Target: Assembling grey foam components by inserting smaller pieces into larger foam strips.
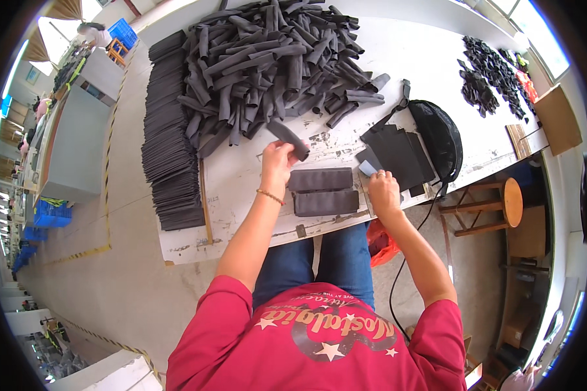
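Observation:
My left hand (277, 164) is closed on a dark grey rolled fabric piece (289, 139), raised just in front of the big pile. At the stack of flat dark sheets (398, 156), my right hand (383, 189) has its fingers pinched at the edge of a small pale blue flat piece (368, 168). Between the hands, two flat dark fabric strips (321, 178) lie one below the other on the white table (241, 218). What the pale blue piece is, I cannot make out.
A heap of rolled dark fabric pieces (261, 58) covers the far middle, beside a long stack of folded dark pieces (168, 137). A black mesh-like bag (437, 140) sits right of the sheets. Small black pieces (492, 72) lie far right. A wooden stool (512, 202) stands below.

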A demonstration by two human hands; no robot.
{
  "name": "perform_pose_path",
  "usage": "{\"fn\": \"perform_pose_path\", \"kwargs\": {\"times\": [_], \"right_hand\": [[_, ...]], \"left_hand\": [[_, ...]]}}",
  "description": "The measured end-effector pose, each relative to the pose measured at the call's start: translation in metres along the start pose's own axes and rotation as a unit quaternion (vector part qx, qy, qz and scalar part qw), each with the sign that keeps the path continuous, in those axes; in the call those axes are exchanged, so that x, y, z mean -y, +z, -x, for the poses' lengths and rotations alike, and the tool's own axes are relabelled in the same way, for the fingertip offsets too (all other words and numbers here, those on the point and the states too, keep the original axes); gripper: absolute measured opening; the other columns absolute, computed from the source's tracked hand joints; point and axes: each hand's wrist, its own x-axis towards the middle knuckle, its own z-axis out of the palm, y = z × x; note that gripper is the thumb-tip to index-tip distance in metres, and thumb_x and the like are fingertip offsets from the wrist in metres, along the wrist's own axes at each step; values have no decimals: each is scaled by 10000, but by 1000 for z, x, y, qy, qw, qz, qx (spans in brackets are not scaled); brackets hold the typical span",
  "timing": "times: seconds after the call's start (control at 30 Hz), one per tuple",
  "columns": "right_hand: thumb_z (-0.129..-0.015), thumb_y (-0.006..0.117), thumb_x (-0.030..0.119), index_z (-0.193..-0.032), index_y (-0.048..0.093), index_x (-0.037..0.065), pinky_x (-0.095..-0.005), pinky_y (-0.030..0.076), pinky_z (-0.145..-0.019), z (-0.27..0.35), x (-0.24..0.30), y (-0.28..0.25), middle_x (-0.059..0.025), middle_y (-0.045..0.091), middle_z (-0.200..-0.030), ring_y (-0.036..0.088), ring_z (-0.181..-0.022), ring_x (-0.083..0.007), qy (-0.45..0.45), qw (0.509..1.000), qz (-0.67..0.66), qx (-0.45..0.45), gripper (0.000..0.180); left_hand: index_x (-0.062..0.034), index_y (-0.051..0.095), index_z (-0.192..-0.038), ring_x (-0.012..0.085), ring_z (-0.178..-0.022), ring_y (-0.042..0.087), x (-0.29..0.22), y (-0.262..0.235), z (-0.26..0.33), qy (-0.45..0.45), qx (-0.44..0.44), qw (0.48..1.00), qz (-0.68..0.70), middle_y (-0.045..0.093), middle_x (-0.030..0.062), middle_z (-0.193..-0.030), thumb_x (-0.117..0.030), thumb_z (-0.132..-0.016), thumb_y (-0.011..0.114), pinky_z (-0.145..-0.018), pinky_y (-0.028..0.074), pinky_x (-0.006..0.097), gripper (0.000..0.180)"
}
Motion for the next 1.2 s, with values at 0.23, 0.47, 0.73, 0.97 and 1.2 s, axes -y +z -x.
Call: {"fn": "perform_pose_path", "kwargs": {"times": [0.23,0.47,0.73,0.97,1.2], "right_hand": [[-851,602,-32,-1009,667,48,-357,513,-719,8,-36,-8,-132,634,-954,637,-836,-320,72,872,-415,-250,189],[-881,668,54,-1044,534,29,-334,497,-701,5,-39,-21,-143,630,-814,626,-743,-247,131,819,-518,-209,213],[-804,743,109,-1061,514,25,-416,465,-810,26,-17,-61,-166,590,-1031,574,-950,-381,44,863,-484,-136,354],[-780,740,78,-1220,558,26,-396,428,-909,35,9,-96,-156,607,-1111,566,-1041,-333,-48,870,-455,-183,479],[-708,800,41,-1243,632,62,-333,467,-884,38,16,-103,-111,597,-1081,571,-1007,-260,-1,817,-541,-201,561]], "left_hand": [[127,509,-1144,380,-1087,632,-28,31,52,-28,82,993,85,600,265,-1176,59,-924,398,-919,566,481,256],[63,557,-1129,196,-700,566,-27,42,55,-14,43,994,104,577,128,-861,7,-935,422,-753,553,400,243],[46,569,-1147,212,-770,598,-18,45,53,-38,98,980,170,611,124,-886,-164,-983,534,-762,548,406,269],[20,566,-1156,300,-1013,670,-19,49,71,-57,76,993,77,668,148,-1137,-216,-979,583,-833,571,399,296],[49,531,-1170,294,-982,662,-21,53,82,-70,99,987,101,641,162,-1108,-142,-985,525,-894,562,423,266]]}}
